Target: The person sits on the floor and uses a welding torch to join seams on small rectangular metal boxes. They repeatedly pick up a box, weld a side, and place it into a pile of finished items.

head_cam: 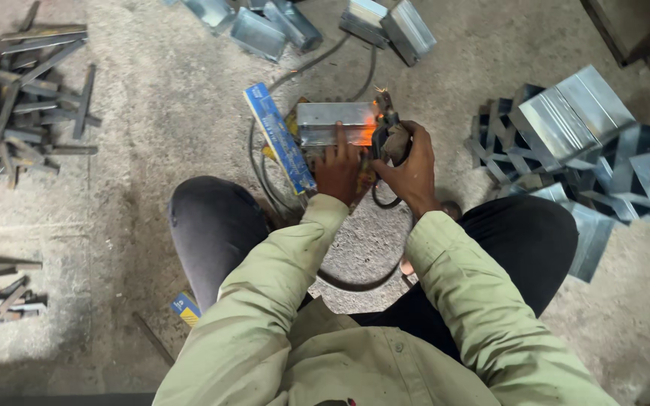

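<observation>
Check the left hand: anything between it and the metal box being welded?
Nothing visible. The left hand rests straight on the metal box, one finger stretched across its top. The right hand holds the welding tool at the box's right end, where an orange glow shows.

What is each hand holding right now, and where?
The right hand grips a welding tool by its handle. The left hand only presses on the metal box.

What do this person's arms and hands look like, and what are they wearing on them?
Both arms are covered by long, loose, pale green sleeves of a buttoned work shirt, creased and faintly smudged. The left hand and right hand are bare: no gloves, rings or watch visible.
</observation>
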